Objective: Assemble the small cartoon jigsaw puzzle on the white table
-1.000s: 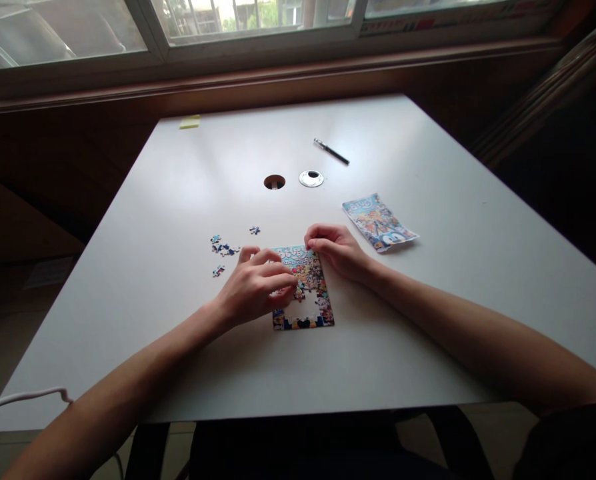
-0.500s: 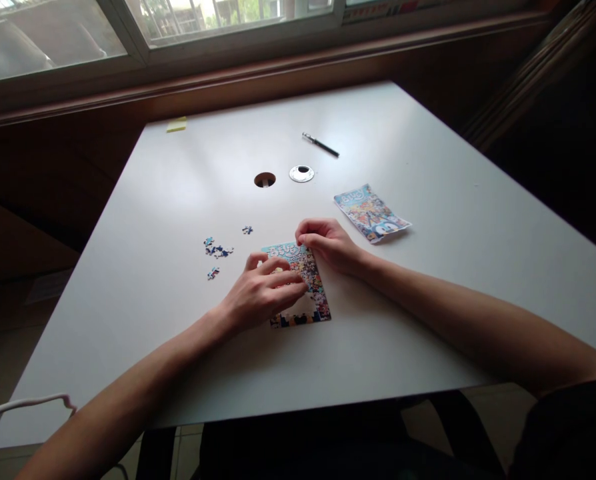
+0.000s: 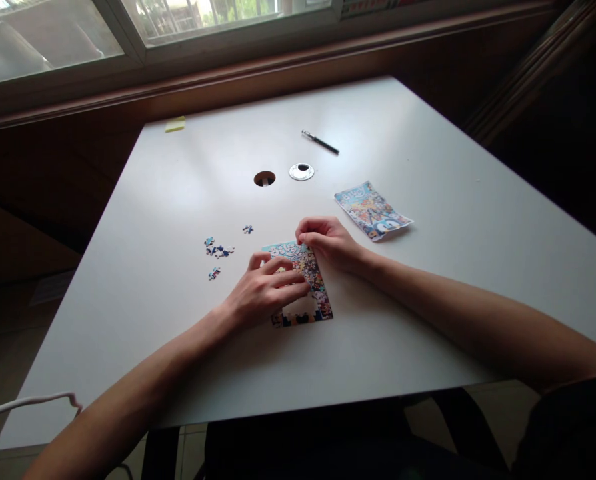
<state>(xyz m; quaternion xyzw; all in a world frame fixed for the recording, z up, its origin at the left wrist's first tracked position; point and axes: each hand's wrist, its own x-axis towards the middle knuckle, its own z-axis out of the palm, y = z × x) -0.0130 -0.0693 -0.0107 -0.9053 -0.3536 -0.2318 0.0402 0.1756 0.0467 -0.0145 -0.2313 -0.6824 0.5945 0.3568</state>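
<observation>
A jigsaw puzzle [image 3: 319,293] with a light blue lettered top lies flat on the table, with a pale gap in its lower part. My left hand [image 3: 265,287] is over its left side, fingers bent and spread apart, hiding the middle of the picture. At the puzzle's upper right corner, my right hand [image 3: 328,243] is closed with thumb and forefinger together; whatever they pinch, if anything, is hidden. To the left are several loose puzzle pieces [image 3: 221,251], while a single puzzle piece [image 3: 248,229] lies a little apart from them.
A printed picture sheet [image 3: 373,210] with curled edges lies right of the puzzle. Farther back are a pen [image 3: 320,142], a silver grommet cover [image 3: 301,172] and a round cable hole [image 3: 265,179]. A white cable [image 3: 33,401] crosses the table's front left corner.
The view has shifted very slightly. Both hands stay in nearly the same place over and beside the puzzle, and the loose pieces have not moved.
</observation>
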